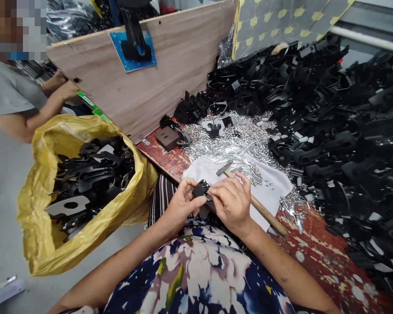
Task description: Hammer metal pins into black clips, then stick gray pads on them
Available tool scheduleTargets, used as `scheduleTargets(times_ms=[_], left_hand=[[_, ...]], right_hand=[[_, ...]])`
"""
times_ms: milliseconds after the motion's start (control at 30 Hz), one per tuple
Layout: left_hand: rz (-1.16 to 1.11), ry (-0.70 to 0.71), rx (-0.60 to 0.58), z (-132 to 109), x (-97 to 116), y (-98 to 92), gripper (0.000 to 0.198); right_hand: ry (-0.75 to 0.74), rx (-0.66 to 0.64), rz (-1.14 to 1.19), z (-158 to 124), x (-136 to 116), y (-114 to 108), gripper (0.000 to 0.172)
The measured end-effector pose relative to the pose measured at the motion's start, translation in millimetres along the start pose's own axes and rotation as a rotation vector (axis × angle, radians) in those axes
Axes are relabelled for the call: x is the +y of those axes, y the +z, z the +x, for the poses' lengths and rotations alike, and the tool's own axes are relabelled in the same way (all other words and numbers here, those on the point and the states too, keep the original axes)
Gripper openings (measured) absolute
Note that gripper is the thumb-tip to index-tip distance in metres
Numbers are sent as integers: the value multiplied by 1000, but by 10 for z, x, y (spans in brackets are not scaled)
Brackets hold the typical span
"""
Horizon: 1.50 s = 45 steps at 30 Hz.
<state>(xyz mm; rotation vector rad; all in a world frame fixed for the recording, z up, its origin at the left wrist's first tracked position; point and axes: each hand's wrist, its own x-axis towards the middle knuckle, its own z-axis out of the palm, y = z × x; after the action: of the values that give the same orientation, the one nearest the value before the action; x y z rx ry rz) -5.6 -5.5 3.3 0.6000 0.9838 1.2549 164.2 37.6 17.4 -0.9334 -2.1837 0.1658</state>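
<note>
Far left, a co-worker in a grey sleeve (pixel 11 89) leans in with forearms reaching toward the wooden board (pixel 183 61), and just below sits a yellow sack (pixel 28 218), mouth wide, loaded with black pieces (pixel 98 174), one of them showing a pale flat face with a dark hole. Above it, the board stands as a tilted wall, a blue card (pixel 118 46) on it with a black object (pixel 136 48) in front. Over to the counter (pixel 317 244), red and flaking, where a brown block (pixel 167 138) rests near its left edge. And here's the centre of the action: the left hand (pixel 183 200) has a small black part (pixel 200 189) gripped between thumb and fingers, held up close to the body! In comes the right hand (pixel 232 198), fingertips pinched together at the part's right end; too small to tell whether they clasp the part or something tiny. Behind that hand, a hammer (pixel 265 212) lies slanting across a white cloth (pixel 278 179), head up-left, wooden handle down-right. Silver pins (pixel 245 124) glitter beyond, some spilling onto the cloth, and on the right, a huge heap of black pieces (pixel 343 148) swallows the counter!
</note>
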Motion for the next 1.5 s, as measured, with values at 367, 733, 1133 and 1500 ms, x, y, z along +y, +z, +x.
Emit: scheduleTargets(times_ms=[367,733,1133,1500], left_hand=[[561,67,137,135,-205,-231,22],[787,278,149,208,-406,-222,33],[815,253,163,229,-464,-276,44],[867,443,8,-192,306,-176,27]], right_hand=[[396,-462,-597,-839,731,-737,18],[185,-152,-117,-923,300,-954,62],[230,-342,-116,-1029,274,-776,52],[162,-392,-470,-724,613,-614,36]])
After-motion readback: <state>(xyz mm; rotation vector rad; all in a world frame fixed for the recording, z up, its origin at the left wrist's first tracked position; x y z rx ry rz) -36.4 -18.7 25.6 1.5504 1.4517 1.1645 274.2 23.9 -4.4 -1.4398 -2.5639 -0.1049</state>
